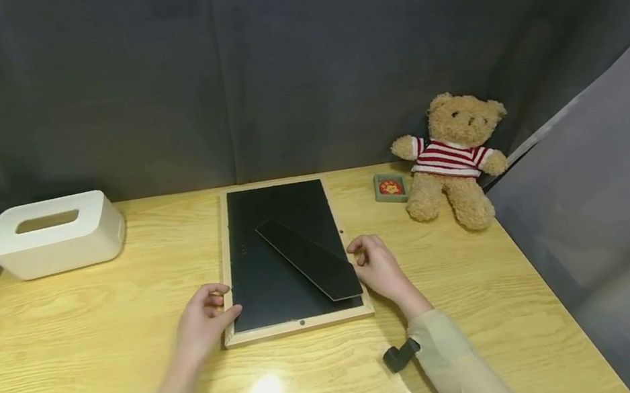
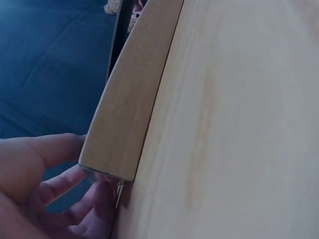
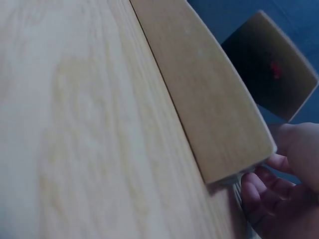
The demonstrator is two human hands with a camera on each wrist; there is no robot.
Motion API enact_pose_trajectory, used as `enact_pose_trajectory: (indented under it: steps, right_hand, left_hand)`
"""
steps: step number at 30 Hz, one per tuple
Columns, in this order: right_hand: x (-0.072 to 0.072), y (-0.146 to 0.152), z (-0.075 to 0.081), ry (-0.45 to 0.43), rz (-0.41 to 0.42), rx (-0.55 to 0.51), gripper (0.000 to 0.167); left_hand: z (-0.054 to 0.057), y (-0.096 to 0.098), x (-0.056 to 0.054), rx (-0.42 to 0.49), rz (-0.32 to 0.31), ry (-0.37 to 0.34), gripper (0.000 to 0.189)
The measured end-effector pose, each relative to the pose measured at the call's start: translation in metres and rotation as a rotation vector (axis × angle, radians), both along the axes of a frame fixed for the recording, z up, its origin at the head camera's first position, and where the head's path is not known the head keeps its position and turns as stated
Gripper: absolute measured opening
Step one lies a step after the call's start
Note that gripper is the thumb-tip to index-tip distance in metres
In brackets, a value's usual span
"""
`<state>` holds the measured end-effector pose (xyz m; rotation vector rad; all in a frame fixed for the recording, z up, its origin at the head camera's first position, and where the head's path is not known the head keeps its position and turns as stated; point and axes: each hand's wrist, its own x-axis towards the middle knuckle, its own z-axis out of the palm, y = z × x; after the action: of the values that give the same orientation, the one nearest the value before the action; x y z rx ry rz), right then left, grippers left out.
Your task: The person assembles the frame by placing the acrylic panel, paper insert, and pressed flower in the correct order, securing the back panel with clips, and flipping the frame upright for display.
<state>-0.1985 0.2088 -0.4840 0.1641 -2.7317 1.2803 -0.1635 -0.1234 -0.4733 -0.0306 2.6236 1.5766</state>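
- The picture frame lies on the counter with its dark back uppermost, right between the person's two hands, its long axis running away from them towards the curtain.
- From where I stand, the left hand has its grip closed over the left rim, near the bottom corner, thumb on top.
- Opposite, the right hand has its fingers curled against the right rim, a touch farther up; both hands look about equally near.
- A stand leg slants across the back, its wide end lifted beside the right hand; that is the nearest thing in the way.
- Well off to the left sits a white tissue box.
- Beyond the right hand I see a small green box just beside a teddy bear in a striped jumper.
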Motion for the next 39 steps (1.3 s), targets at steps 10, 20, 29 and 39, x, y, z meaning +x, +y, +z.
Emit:
enact_pose_trajectory:
  steps: [10,20,29,39]
  right_hand:
    - [-0.0045,0.0021,-0.0068,-0.068,-0.001,-0.055,0.028]
    - [-0.0048,0.0023,-0.0066,-0.072,0.003,-0.072,0.028]
    - [-0.0042,0.0025,-0.0076,-0.062,-0.002,-0.087,0.026]
    - [-0.0033,-0.001,-0.0091,-0.035,-0.024,-0.122,0.025]
  left_hand:
    - [-0.0004,0.0024,-0.0012,0.007,0.012,0.008,0.036]
    - [-0.0067,0.0013,0.0007,0.109,0.04,-0.005,0.035]
    - [-0.009,0.0013,-0.0005,0.123,0.044,-0.015,0.035]
    - [-0.0084,0.0013,0.0004,0.138,0.069,-0.031,0.035]
